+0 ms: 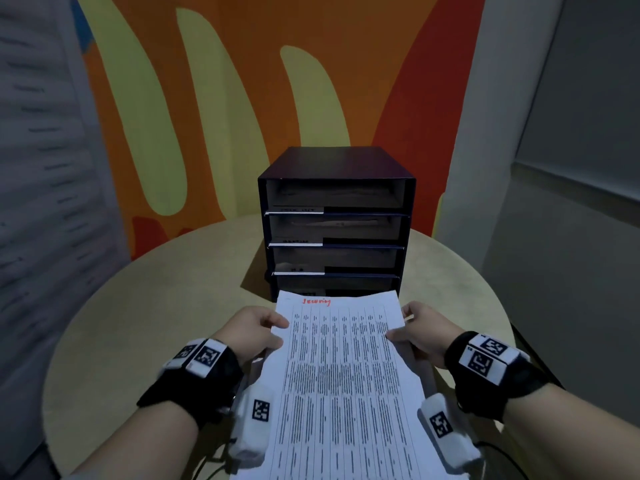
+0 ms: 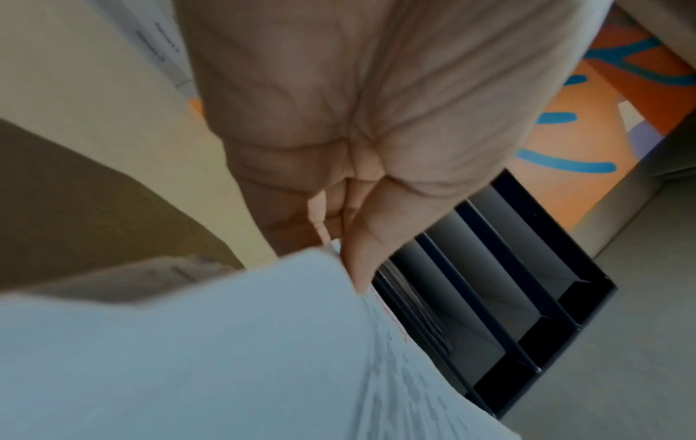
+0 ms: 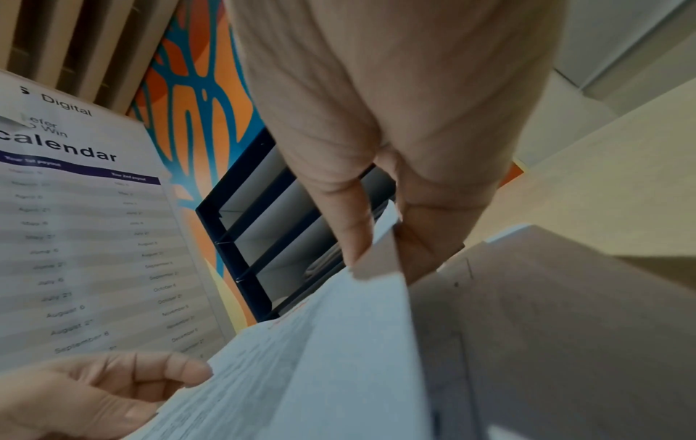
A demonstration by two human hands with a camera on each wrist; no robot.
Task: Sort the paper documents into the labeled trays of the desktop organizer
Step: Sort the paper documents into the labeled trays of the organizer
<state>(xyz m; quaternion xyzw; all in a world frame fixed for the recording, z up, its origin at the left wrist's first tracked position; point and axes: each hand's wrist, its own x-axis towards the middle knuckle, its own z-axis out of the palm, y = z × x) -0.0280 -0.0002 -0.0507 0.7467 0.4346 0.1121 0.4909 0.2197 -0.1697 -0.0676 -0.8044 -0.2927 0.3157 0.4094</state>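
Ahead of both grips, the organizer (image 1: 336,220) is seen on the desk (image 1: 166,299), papers already lying in its upper trays. A printed sheet (image 1: 343,379) is pinched between left hand (image 1: 249,332) and right hand (image 1: 427,332), not yet filed.

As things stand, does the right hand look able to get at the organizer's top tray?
Probably not yet: the right hand pinches the printed sheet with the left hand. The top tray of the organizer itself faces them unobstructed.
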